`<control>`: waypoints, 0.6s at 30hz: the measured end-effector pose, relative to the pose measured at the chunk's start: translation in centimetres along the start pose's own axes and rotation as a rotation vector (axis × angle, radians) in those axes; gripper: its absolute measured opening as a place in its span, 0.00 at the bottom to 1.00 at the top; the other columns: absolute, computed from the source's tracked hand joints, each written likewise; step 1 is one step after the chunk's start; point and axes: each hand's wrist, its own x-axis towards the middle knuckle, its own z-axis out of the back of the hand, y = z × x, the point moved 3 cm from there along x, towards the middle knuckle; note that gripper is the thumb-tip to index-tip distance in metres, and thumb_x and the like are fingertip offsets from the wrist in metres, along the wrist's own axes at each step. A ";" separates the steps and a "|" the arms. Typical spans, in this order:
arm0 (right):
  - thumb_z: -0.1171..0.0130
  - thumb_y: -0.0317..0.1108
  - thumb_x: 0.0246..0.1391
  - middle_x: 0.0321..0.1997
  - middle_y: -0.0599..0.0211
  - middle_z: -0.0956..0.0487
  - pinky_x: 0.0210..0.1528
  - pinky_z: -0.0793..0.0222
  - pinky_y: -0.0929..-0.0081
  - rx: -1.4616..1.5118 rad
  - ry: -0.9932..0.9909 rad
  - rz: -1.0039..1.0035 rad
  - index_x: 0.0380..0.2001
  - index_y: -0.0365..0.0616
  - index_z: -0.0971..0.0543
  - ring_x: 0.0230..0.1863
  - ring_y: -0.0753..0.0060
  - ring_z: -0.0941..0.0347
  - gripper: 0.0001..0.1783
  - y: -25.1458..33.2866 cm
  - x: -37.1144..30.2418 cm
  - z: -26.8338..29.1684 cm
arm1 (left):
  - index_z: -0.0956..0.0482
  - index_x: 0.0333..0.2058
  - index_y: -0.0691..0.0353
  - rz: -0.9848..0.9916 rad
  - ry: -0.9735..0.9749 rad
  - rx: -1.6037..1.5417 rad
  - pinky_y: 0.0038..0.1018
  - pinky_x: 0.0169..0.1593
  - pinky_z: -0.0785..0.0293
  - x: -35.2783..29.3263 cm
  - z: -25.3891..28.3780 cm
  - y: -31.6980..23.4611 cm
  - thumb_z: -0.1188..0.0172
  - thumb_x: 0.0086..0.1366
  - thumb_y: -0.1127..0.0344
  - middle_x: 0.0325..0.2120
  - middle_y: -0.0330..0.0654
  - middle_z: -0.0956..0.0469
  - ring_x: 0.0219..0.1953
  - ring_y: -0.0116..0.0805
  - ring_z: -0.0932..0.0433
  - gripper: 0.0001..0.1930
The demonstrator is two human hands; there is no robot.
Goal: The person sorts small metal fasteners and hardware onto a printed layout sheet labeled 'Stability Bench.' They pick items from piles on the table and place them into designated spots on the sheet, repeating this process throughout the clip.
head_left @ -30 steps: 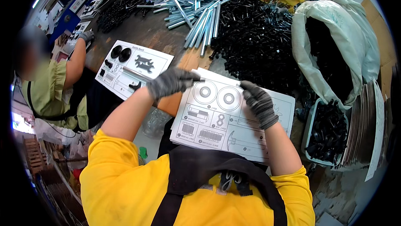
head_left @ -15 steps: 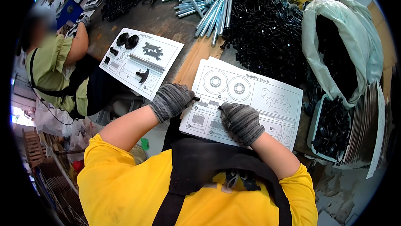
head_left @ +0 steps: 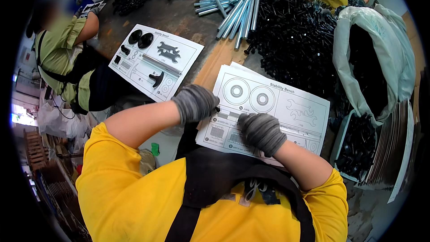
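My left hand (head_left: 196,102), in a grey knit glove, is closed at the left edge of a stack of printed sheets (head_left: 291,100). A small black bolt-like piece (head_left: 218,108) shows at its fingertips, mostly covered by the fingers. My right hand (head_left: 263,133), gloved alike, rests over the lower middle of the top sheet with its fingers curled in. Whatever it pinches, if anything, is hidden. Outlines of wheels, wrenches and bolts are printed on the sheet.
Beyond lie metal tubes (head_left: 242,16) and a heap of black bolts (head_left: 291,40). On the right stand a white sack (head_left: 342,58) and a bin of black parts (head_left: 356,145). A second printed card (head_left: 188,56) lies left, near a co-worker (head_left: 62,58) in light green.
The whole view has shifted slightly. My left hand has turned, and its black piece sticks out less. A dark tip at my right fingertips no longer shows.
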 end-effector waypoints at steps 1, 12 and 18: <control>0.48 0.42 0.46 0.23 0.59 0.24 0.26 0.29 0.68 0.135 -0.097 -0.065 0.31 0.39 0.29 0.25 0.60 0.25 0.16 -1.0 0.3 -0.7 | 0.23 0.30 0.59 -0.063 -0.022 -0.138 0.34 0.34 0.28 0.8 -1.0 1.4 0.45 0.54 0.60 0.23 0.47 0.23 0.28 0.44 0.23 0.10; 0.51 0.34 0.48 0.29 0.59 0.22 0.30 0.29 0.63 0.138 0.174 -0.216 0.34 0.44 0.27 0.30 0.55 0.24 0.10 0.7 0.4 2.0 | 0.23 0.31 0.61 -0.098 -0.014 0.185 0.34 0.32 0.27 0.2 0.6 -1.5 0.46 0.52 0.65 0.24 0.47 0.23 0.29 0.44 0.22 0.09; 0.48 0.37 0.46 0.33 0.56 0.27 0.38 0.31 0.64 0.202 -0.336 -0.029 0.36 0.45 0.26 0.36 0.56 0.28 0.13 0.3 -1.4 0.1 | 0.24 0.37 0.56 -0.152 -0.548 -0.312 0.30 0.40 0.29 -0.8 -2.4 0.0 0.42 0.54 0.63 0.28 0.42 0.26 0.35 0.39 0.26 0.11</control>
